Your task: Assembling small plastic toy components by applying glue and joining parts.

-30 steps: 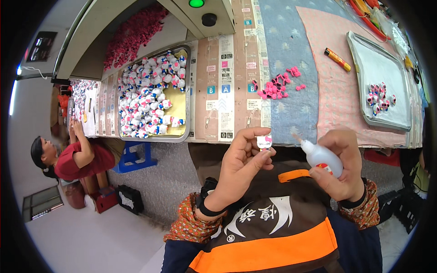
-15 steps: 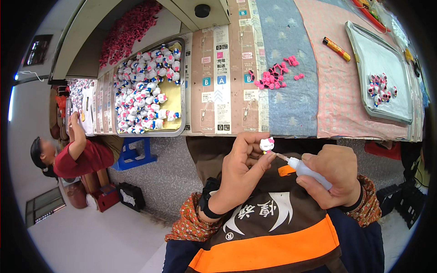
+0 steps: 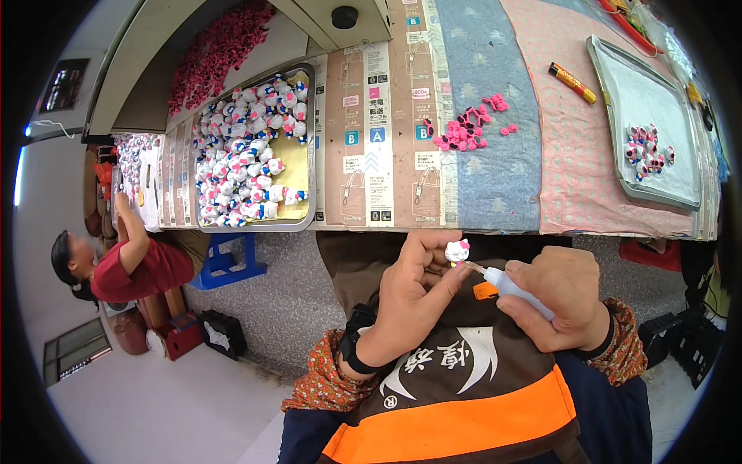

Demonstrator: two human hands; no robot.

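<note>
Between thumb and fingers, my left hand (image 3: 412, 290) pinches a small white cat figurine (image 3: 457, 251) with a pink bow, just off the table's near edge. My right hand (image 3: 563, 298) is wrapped round a pale, translucent squeeze bottle (image 3: 524, 292). The bottle's thin nozzle points left, its tip at or very near the lower part of the figurine; whether it touches I cannot tell. Beyond my hands, a loose cluster of small pink pieces (image 3: 466, 131) lies on the blue cloth.
A metal tray (image 3: 311, 155) at left holds many similar figurines. Behind it is a heap of pink pieces (image 3: 220, 50). At right, another tray (image 3: 653, 85) carries several small figures. A yellow-and-red tube (image 3: 572, 83) lies on the pink cloth. A co-worker (image 3: 143, 259) works at far left.
The figurine has tilted a little, its head shifting slightly right. My right hand and the bottle have shifted slightly left, the nozzle staying at the figurine's lower part.
</note>
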